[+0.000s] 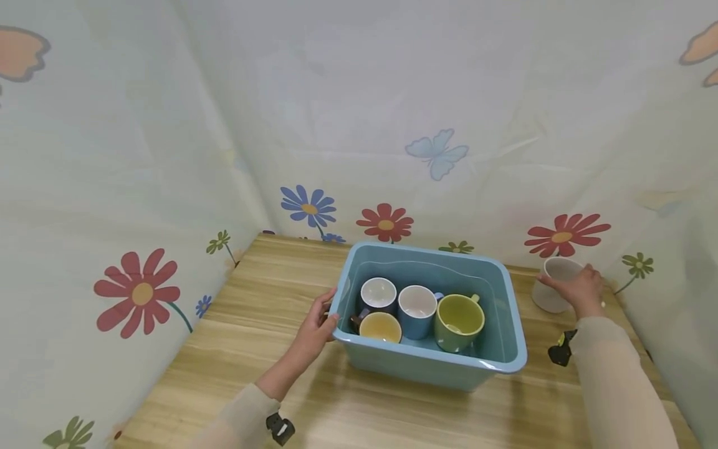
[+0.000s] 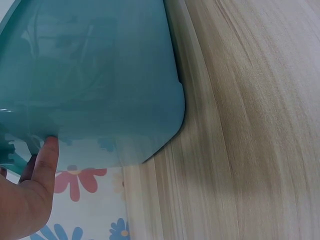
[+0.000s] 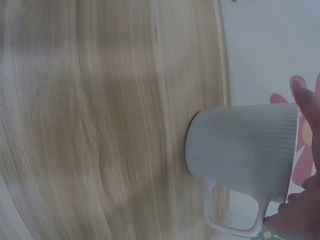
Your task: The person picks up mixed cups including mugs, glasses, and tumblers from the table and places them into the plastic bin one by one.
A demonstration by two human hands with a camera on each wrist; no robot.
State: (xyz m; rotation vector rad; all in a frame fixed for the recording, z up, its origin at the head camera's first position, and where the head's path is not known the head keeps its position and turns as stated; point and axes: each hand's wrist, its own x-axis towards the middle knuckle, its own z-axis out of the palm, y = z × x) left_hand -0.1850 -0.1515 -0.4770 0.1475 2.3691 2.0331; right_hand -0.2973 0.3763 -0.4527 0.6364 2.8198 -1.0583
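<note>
A blue plastic bin (image 1: 426,362) stands on the wooden table, holding several mugs. Inside are a dark mug with a white interior (image 1: 378,293), a yellow-lined mug (image 1: 381,327), a blue mug (image 1: 417,315) and a green mug (image 1: 457,327). My left hand (image 1: 314,327) grips the bin's left rim, with a finger against the outer wall (image 2: 100,90). Right of the bin, my right hand (image 1: 583,292) holds a ribbed white mug (image 3: 240,150) near its top, thumb and fingers on opposite sides. That mug is upright, base at the tabletop, its handle (image 3: 235,230) near the fingers.
The wooden tabletop (image 1: 269,280) extends left and in front of the bin. A pale sheet printed with flowers and butterflies (image 1: 359,125) hangs along the back and both sides, close behind the bin and the white mug.
</note>
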